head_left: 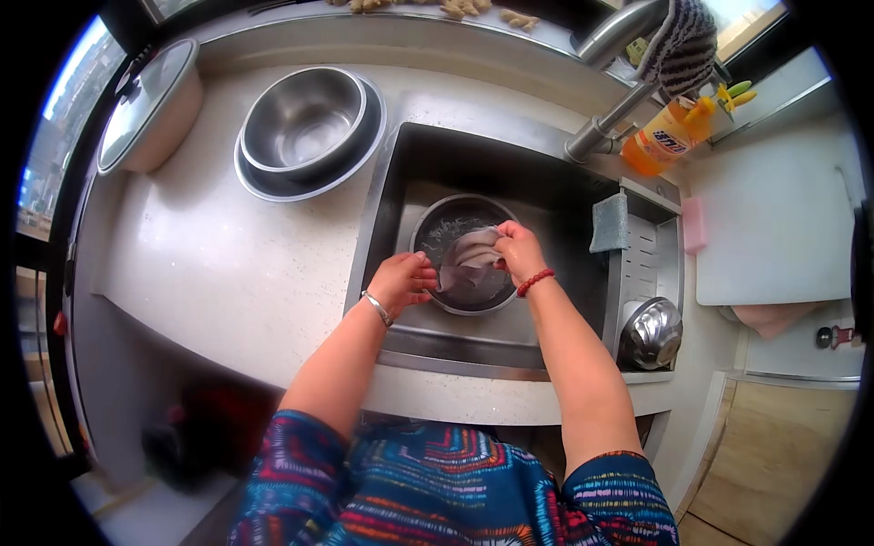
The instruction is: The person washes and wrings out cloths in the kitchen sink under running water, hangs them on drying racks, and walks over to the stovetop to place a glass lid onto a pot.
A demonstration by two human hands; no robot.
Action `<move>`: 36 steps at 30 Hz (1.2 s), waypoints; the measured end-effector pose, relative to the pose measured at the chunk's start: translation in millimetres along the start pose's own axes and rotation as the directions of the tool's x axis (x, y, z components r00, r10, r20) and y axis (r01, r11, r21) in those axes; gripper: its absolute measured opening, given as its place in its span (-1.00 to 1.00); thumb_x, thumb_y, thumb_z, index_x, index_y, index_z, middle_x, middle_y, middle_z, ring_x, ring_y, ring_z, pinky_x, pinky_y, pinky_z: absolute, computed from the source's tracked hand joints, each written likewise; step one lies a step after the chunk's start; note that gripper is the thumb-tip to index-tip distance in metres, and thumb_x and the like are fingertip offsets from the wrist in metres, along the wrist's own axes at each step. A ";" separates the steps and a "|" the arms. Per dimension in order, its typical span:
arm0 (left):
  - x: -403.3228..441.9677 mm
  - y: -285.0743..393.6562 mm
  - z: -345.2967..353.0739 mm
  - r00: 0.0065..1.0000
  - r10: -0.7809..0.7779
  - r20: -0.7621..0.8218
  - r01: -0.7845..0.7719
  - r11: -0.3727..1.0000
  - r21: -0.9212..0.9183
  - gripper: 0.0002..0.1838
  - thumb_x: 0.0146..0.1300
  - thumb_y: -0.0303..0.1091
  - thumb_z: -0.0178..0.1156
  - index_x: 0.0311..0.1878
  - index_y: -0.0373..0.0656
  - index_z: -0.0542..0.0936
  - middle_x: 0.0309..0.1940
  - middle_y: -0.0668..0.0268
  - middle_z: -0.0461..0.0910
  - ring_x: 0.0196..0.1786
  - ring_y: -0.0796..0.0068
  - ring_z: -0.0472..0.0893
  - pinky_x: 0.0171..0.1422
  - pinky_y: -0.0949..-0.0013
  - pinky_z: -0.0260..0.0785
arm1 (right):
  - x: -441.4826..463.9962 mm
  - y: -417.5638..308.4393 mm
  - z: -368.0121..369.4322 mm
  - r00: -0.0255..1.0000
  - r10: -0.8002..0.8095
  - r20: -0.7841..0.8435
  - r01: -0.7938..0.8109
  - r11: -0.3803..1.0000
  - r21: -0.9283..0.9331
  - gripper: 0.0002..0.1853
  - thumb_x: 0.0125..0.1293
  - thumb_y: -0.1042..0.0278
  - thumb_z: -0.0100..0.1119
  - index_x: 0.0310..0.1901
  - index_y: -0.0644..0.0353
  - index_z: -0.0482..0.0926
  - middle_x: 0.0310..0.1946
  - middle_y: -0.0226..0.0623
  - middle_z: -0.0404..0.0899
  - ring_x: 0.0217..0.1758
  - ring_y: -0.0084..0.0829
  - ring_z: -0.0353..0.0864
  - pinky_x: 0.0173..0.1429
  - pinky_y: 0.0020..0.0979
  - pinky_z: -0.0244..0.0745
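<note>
My right hand (520,252) pinches the upper right edge of a limp, folded greyish-pink cloth (473,255). The cloth hangs over a round metal bowl (416,238) with water (446,232) in it, standing in the dark sink (574,300). At the bowl's left rim is my left hand (402,282), its fingers apart and nothing seen between them. Its fingertips are close to the cloth's lower left end; whether they touch it I cannot tell.
Nested metal bowls (305,118) and a lidded pot (155,114) stand left on the counter. A faucet (596,136), an orange bottle (660,141), a grey cloth (610,223), a pink sponge (695,226), a shiny metal bowl (654,332) and a white board (774,218) are right.
</note>
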State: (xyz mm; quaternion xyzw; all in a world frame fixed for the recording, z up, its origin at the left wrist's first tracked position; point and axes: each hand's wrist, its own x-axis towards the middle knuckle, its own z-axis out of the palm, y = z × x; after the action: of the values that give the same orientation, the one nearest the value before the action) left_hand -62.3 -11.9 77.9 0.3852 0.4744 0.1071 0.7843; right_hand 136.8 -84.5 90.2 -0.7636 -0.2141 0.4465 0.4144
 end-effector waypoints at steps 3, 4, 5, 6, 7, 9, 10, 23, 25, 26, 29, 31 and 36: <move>-9.9 0.7 19.0 0.917 -0.328 0.229 0.388 0.869 -0.308 -0.34 0.16 0.22 -0.08 -0.06 -0.30 0.33 -0.10 0.02 0.40 -0.05 0.12 0.44 -0.07 0.04 0.34 | -40.9 -48.2 -6.4 0.982 -0.146 0.120 0.094 0.929 0.359 -0.87 0.02 0.62 -0.12 -0.40 0.20 0.42 -0.50 -0.39 0.44 -0.51 -0.59 0.40 -0.46 -0.59 0.32; -10.8 -0.8 32.1 0.897 -0.353 0.266 0.428 0.843 -0.325 -0.13 0.07 0.39 -0.17 0.03 -0.39 0.26 0.01 -0.08 0.31 0.06 -0.01 0.36 0.03 -0.02 0.28 | -59.1 -59.1 -8.6 0.969 -0.207 0.137 0.126 0.885 0.448 -0.86 0.00 0.65 -0.12 -0.42 0.23 0.43 -0.48 -0.40 0.45 -0.48 -0.59 0.42 -0.40 -0.59 0.34; -11.9 0.2 41.3 0.865 -0.384 0.322 0.488 0.793 -0.364 -0.09 0.05 0.42 -0.20 0.12 -0.33 0.22 0.02 -0.08 0.32 0.08 -0.03 0.35 0.07 -0.04 0.25 | -72.0 -62.2 -10.5 0.952 -0.268 0.148 0.152 0.832 0.533 -0.85 -0.02 0.67 -0.13 -0.44 0.25 0.44 -0.45 -0.40 0.46 -0.45 -0.58 0.43 -0.34 -0.59 0.36; -11.7 2.1 48.5 0.849 -0.362 0.384 0.506 0.765 -0.399 -0.09 0.04 0.44 -0.22 0.14 -0.27 0.22 0.01 -0.06 0.33 0.08 -0.01 0.35 0.08 -0.02 0.25 | -80.3 -56.5 -12.3 0.934 -0.331 0.137 0.224 0.838 0.498 -0.86 -0.05 0.67 -0.11 -0.46 0.25 0.43 -0.40 -0.38 0.44 -0.37 -0.57 0.42 -0.25 -0.59 0.34; -11.1 2.8 54.8 0.828 -0.341 0.445 0.531 0.731 -0.428 -0.09 0.03 0.46 -0.24 0.16 -0.22 0.23 0.00 -0.04 0.34 0.09 0.01 0.35 0.09 0.00 0.25 | -89.1 -49.0 -14.5 0.912 -0.389 0.128 0.293 0.839 0.459 -0.87 -0.07 0.67 -0.10 -0.48 0.24 0.42 -0.34 -0.35 0.42 -0.29 -0.55 0.41 -0.17 -0.58 0.33; -7.8 5.2 65.1 0.833 -0.071 0.548 0.457 0.647 -0.611 -0.13 0.02 0.49 -0.28 0.12 -0.12 0.31 0.02 0.00 0.35 0.08 0.09 0.36 0.10 0.07 0.27 | -119.6 -51.1 -19.5 0.787 -0.587 0.191 0.577 0.809 0.109 -0.87 -0.17 0.69 -0.08 -0.56 0.23 0.39 -0.34 -0.33 0.35 -0.05 -0.41 0.33 0.08 -0.51 0.18; -5.3 11.0 71.5 0.919 -0.076 0.387 0.346 0.629 -0.696 -0.14 0.03 0.47 -0.26 0.06 -0.17 0.37 -0.02 0.00 0.38 0.01 0.15 0.42 0.06 0.14 0.32 | -130.0 -45.1 -18.5 0.780 -0.576 0.245 0.559 0.817 0.141 -0.87 -0.18 0.69 -0.07 -0.57 0.23 0.38 -0.35 -0.33 0.35 -0.03 -0.39 0.31 0.09 -0.50 0.16; -15.5 16.4 39.8 0.886 0.043 0.462 0.298 0.711 -0.637 -0.63 0.02 -0.36 0.24 -0.11 -0.24 0.41 -0.19 0.15 0.48 -0.06 0.23 0.48 0.14 0.15 0.29 | -82.8 -49.2 -62.4 0.831 -0.555 -0.028 0.531 0.778 0.336 -0.77 -0.07 0.65 0.19 -0.45 0.16 0.33 -0.41 -0.46 0.34 -0.26 -0.62 0.34 0.00 -0.57 0.26; -27.5 18.3 44.5 0.842 0.100 0.530 0.289 0.746 -0.599 -0.56 -0.02 -0.34 0.30 -0.06 -0.23 0.41 -0.15 0.20 0.51 -0.04 0.31 0.50 0.15 0.23 0.29 | -50.3 -44.7 -60.5 0.854 -0.519 -0.030 0.480 0.766 0.427 -0.78 0.01 0.65 0.16 -0.38 0.16 0.34 -0.42 -0.43 0.43 -0.36 -0.64 0.43 -0.20 -0.63 0.39; -35.8 20.6 51.3 0.832 0.103 0.545 0.290 0.757 -0.586 -0.52 -0.05 -0.31 0.32 -0.04 -0.19 0.41 -0.15 0.23 0.51 -0.04 0.33 0.50 0.11 0.26 0.30 | -32.5 -38.6 -55.1 0.862 -0.505 -0.033 0.460 0.755 0.467 -0.78 0.00 0.65 0.16 -0.38 0.16 0.34 -0.43 -0.42 0.44 -0.36 -0.63 0.44 -0.20 -0.61 0.40; -39.3 16.8 71.8 0.815 0.130 0.565 0.318 0.714 -0.623 -0.51 -0.07 -0.32 0.33 -0.02 -0.08 0.42 -0.16 0.31 0.52 -0.11 0.41 0.50 -0.01 0.30 0.30 | 0.0 -14.4 -21.6 0.934 -0.357 0.002 0.262 0.689 0.675 -0.78 0.03 0.60 0.19 -0.34 0.17 0.36 -0.42 -0.39 0.48 -0.39 -0.58 0.48 -0.22 -0.58 0.45; -39.9 18.5 81.1 0.870 0.128 0.476 0.318 0.593 -0.740 -0.61 0.02 -0.26 0.24 -0.04 -0.05 0.44 -0.14 0.31 0.51 -0.10 0.38 0.48 -0.02 0.29 0.28 | 9.0 5.0 0.9 0.983 -0.180 0.025 0.107 0.682 0.723 -0.70 0.10 0.33 0.20 -0.16 0.20 0.38 -0.34 -0.28 0.48 -0.27 -0.47 0.50 -0.11 -0.48 0.42; -20.7 27.9 76.7 0.938 0.191 0.290 0.195 0.400 -0.895 -0.62 0.08 -0.18 0.12 -0.02 -0.07 0.45 -0.03 0.28 0.47 0.00 0.26 0.43 0.02 0.20 0.27 | -21.4 33.4 26.9 0.941 0.206 0.269 -0.326 0.334 0.884 -0.26 0.06 -0.23 0.07 0.09 0.24 0.26 -0.16 -0.06 0.44 -0.09 -0.19 0.47 0.08 -0.15 0.33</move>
State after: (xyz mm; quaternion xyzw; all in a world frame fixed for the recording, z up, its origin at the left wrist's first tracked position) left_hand -4.3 -42.5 130.7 -0.0962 0.1913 0.2785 0.9363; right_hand 101.3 -106.3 66.5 -0.4038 0.1749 0.5912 0.6759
